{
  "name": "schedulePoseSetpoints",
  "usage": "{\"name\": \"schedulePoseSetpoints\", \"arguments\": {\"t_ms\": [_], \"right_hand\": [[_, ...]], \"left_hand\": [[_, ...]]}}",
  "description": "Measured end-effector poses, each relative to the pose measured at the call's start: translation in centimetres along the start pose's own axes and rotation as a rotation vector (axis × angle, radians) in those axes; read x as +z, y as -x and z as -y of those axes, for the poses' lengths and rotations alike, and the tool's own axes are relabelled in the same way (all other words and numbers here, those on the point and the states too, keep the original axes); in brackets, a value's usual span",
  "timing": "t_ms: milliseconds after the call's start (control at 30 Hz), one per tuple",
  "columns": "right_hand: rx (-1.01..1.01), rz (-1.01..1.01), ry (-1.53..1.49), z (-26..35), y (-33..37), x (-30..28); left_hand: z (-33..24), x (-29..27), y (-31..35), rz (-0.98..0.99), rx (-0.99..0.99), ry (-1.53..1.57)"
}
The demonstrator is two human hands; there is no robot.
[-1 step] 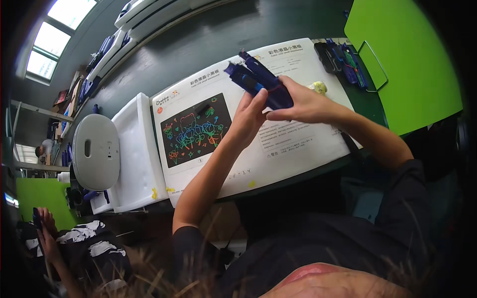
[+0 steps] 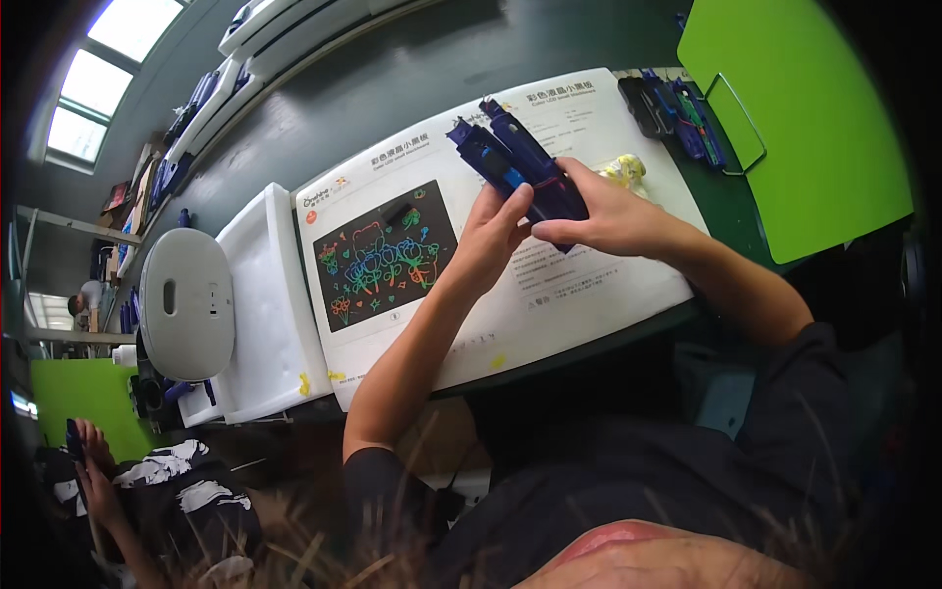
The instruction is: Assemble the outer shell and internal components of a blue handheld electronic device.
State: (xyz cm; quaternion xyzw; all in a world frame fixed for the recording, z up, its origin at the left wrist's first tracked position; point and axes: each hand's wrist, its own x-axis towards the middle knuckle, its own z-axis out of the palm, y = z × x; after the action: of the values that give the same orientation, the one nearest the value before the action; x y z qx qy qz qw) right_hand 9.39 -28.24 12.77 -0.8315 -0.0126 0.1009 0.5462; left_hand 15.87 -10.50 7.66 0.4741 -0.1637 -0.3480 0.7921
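Our left hand [image 2: 494, 234] and right hand [image 2: 613, 211] share a closed grip around the long dark-blue plastic housings [image 2: 512, 157], over the white rectangular printed sheet [image 2: 491, 316]; if we loosen or squeeze unevenly, the pieces could slip apart and drop.

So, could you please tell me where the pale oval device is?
The pale oval device is at left in the head view, overlapping the left side of the white tray, left of the left hand.

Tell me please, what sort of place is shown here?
Probably an assembly workshop: dark blue parts are held over a workbench, similar pieces lie to their right, and another person's hands hold a dark object.
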Motion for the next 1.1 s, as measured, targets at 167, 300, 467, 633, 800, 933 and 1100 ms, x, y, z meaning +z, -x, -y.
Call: {"name": "schedulePoseSetpoints", "arguments": {"t_ms": [167,300,467,633,800,933,1100], "right_hand": [[0.116,-0.229,-0.366,-1.1,4.9,2.5],[-0.01,-0.463,-0.295,-2.6,4.8,4.8],[-0.277,-0.6,-0.188,-2.9,3.2,8.0],[-0.348,-0.696,-0.032,-2.6,3.1,9.6],[-0.31,-0.695,-0.037,-2.6,3.1,10.3],[-0.238,-0.708,-0.156,-3.0,3.0,10.5],[-0.24,-0.77,-0.242,-3.4,2.8,10.1]], "left_hand": [[2.1,0.3,0.7,0.006,-0.039,0.055],[2.4,1.3,1.0,-0.059,0.037,0.045],[1.8,0.9,1.0,-0.062,0.06,0.317],[1.9,1.1,1.0,-0.114,0.077,0.286],[2.4,1.6,1.5,-0.129,0.101,0.104],[2.8,2.8,1.8,-0.207,0.29,-0.218],[2.6,2.6,2.0,-0.004,0.237,-0.003]]}}
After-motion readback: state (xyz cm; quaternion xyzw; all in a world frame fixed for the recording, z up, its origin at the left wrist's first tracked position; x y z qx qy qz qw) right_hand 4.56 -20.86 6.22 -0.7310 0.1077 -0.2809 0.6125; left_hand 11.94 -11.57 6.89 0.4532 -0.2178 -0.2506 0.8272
